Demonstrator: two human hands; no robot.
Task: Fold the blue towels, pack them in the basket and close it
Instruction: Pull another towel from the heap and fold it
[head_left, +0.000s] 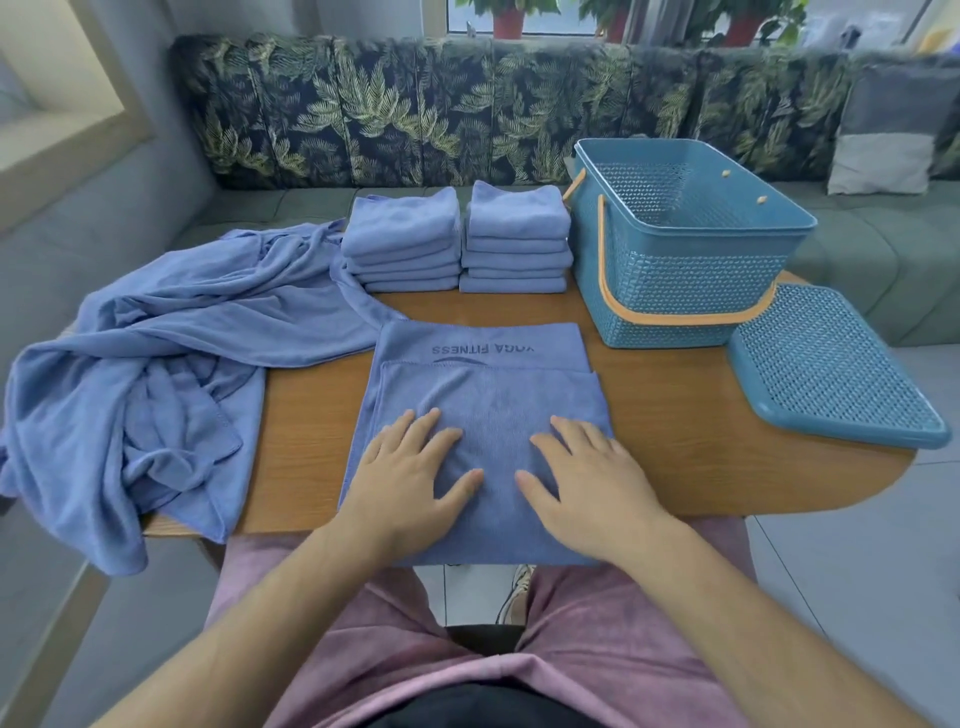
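Two hands, left hand (415, 467) and right hand (587, 478), fingers (431, 423) straight and apart, press the half-folded blue towel (488, 384) at lower centre of the worktop (675, 415). Folding step; the next move probably calls for another fold, then the open basket (675, 249), upper right.

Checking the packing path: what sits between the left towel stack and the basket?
The right stack, standing between left stack and basket, seen in the head view.

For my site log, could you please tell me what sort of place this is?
Probably a home sitting room: a leaf-print sofa beyond the wooden table, with potted plants behind it.
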